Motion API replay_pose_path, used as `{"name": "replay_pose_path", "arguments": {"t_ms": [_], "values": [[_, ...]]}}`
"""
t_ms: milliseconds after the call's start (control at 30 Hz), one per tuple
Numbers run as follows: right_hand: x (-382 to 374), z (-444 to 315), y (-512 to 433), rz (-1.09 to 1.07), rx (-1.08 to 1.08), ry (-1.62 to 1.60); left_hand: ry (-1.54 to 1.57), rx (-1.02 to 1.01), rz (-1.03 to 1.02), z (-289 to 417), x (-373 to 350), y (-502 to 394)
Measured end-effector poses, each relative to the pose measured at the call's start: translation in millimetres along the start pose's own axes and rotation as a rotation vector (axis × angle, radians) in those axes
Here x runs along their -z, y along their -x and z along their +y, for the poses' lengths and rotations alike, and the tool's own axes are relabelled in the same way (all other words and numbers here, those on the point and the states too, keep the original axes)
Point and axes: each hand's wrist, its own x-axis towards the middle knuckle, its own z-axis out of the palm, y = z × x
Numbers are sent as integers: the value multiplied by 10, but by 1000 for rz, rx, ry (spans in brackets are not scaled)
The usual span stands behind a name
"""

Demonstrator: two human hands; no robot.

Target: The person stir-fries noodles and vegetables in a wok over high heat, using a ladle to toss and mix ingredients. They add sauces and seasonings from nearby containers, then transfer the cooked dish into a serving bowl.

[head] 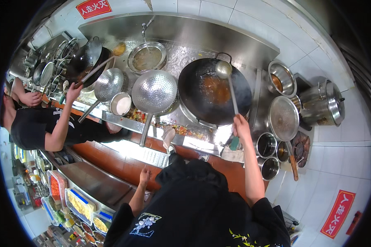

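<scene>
My right hand grips the long handle of a steel ladle, whose green end sticks out below my fist. The ladle's bowl is over the far part of a big black wok. Brown-orange liquid lies in the bottom of the wok, with haze above it. Low by my left side, away from the range, hangs my left hand; its fingers look curled, and nothing shows in them. A perforated steel strainer rests left of the wok, its handle towards me.
Left stand another strainer, a pot of white contents and a water-filled basin under a tap. A co-worker holds a ladle over another wok. Right are a fine-mesh strainer, several pots and a lidded stockpot.
</scene>
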Motion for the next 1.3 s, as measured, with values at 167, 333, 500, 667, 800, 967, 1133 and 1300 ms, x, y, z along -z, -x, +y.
{"name": "replay_pose_path", "arguments": {"t_ms": [167, 333, 500, 667, 800, 967, 1133, 1300], "values": [[487, -153, 593, 368, 87, 673, -82, 247, 139, -563, 41, 432], [118, -526, 354, 91, 152, 444, -710, -457, -116, -942, 141, 695], [-1098, -1170, -507, -117, 82, 340, 246, 283, 166, -859, 100, 682], [-2625, -978, -1826, -131, 431, 1049, 436, 283, 256, -735, 188, 526], [-3232, -671, -2619, -515, -54, 228, 507, 185, 280, -918, 307, 498], [-2697, -923, -2516, -644, -1062, -1269, 504, 211, 259, -992, 314, 602], [-1826, -1015, -1445, -783, -831, -1286, 149, -84, 147, 138, 215, 565], [-1075, -1223, -256, -714, -543, -1107, 94, -284, -351, 2032, -333, 673]]}}
